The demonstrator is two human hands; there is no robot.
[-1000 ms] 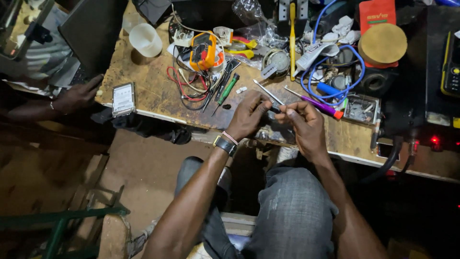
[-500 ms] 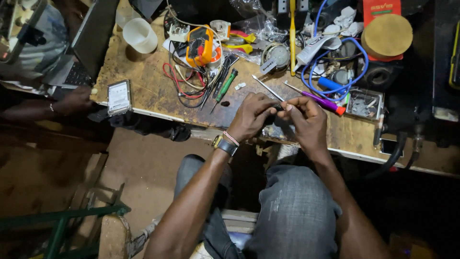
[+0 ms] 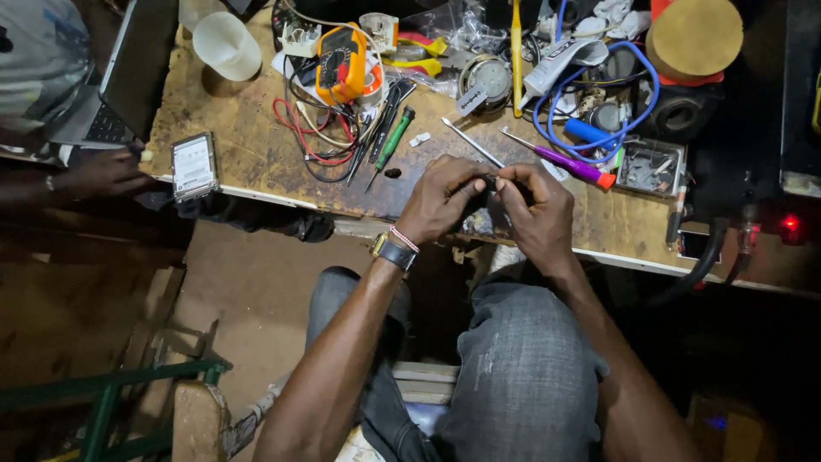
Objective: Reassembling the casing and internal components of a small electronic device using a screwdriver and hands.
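Observation:
My left hand (image 3: 442, 198) and my right hand (image 3: 537, 210) meet over the front edge of a worn wooden workbench (image 3: 248, 150). Both pinch a small dark part (image 3: 492, 180) between their fingertips; it is too small to identify. A watch and a bead bracelet sit on my left wrist. Just beyond my fingers lie a thin metal tool (image 3: 472, 142) and a purple-handled screwdriver with an orange tip (image 3: 560, 159). A green-handled screwdriver (image 3: 392, 145) lies to the left of my hands.
An orange multimeter (image 3: 340, 60) with red and black leads sits at the back, beside a white cup (image 3: 226, 44). A hard drive (image 3: 193, 164) lies at the bench's left edge. Another person's hand (image 3: 107, 171) and a laptop (image 3: 128, 73) are at far left. Blue cable, a tan disc and a small parts tray crowd the right.
My hands have stayed together at the bench edge, fingertips working the small part. The view has shifted slightly; the other person's hand stays at the left.

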